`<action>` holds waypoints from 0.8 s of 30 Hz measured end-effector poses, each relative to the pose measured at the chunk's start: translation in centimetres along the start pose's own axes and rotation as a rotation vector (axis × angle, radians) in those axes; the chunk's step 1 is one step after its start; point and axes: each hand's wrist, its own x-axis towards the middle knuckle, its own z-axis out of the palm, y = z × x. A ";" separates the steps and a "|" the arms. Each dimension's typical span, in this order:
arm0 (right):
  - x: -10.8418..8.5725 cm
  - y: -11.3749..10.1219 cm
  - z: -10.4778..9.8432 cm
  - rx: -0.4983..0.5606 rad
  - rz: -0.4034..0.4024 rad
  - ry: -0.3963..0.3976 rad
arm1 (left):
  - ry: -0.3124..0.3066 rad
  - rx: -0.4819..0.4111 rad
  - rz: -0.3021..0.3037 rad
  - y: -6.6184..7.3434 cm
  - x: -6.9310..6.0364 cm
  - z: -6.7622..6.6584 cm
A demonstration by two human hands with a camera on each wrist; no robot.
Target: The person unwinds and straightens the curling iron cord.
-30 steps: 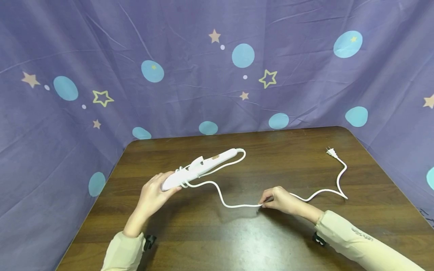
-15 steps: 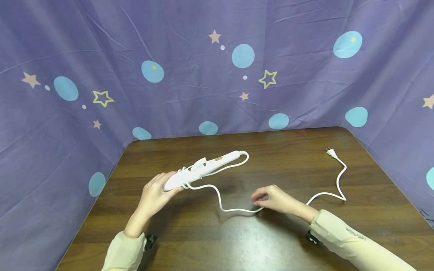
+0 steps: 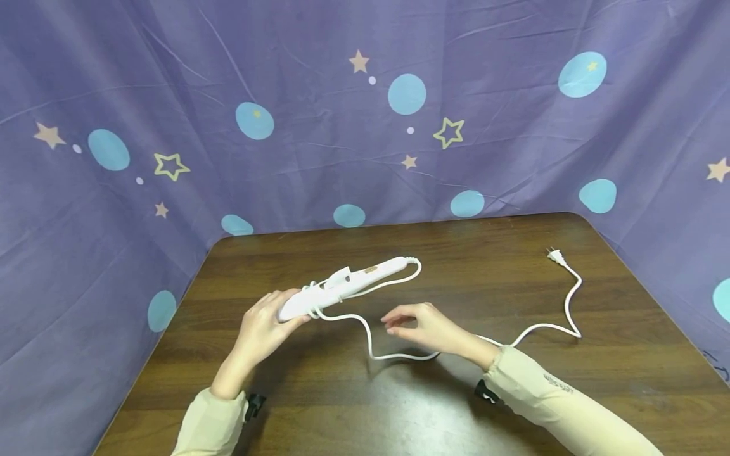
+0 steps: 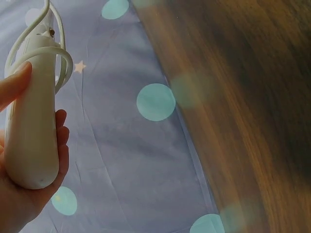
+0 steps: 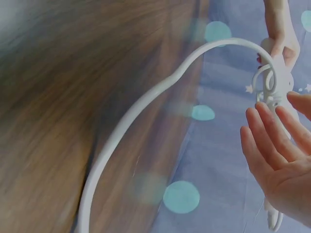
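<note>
My left hand (image 3: 263,326) grips the thick rounded end of a white curling iron (image 3: 376,273), holding it tilted above the table. In the left wrist view the thumb lies along one side of the curling iron (image 4: 34,126), with the other fingers round it. Its white cord (image 3: 399,356) is looped round the body, then hangs down to the right. My right hand (image 3: 428,326) hovers over the cord, fingers spread and bent slightly, holding nothing. In the right wrist view its open palm (image 5: 286,179) shows, apart from the cord.
The cord runs on under the right forearm to a two-pin plug (image 3: 556,256) lying at the right rear of the brown wooden table (image 3: 479,253). A purple curtain (image 3: 319,152) with stars and dots hangs behind the table and at both sides.
My right hand has let go of the cord and moved left, toward the curling iron. The left hand has shifted slightly to the right, with the curling iron still in its grip.
</note>
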 end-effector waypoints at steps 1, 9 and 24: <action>0.2 -0.1 0.2 0.004 -0.001 0.006 | 0.000 0.001 0.001 0.0 0.0 0.0; 1.2 -0.8 1.6 0.047 0.053 0.042 | -0.005 0.003 0.000 -0.1 0.0 0.0; 1.6 -1.7 3.5 0.245 0.167 0.082 | -0.005 0.006 0.012 0.0 -0.1 0.1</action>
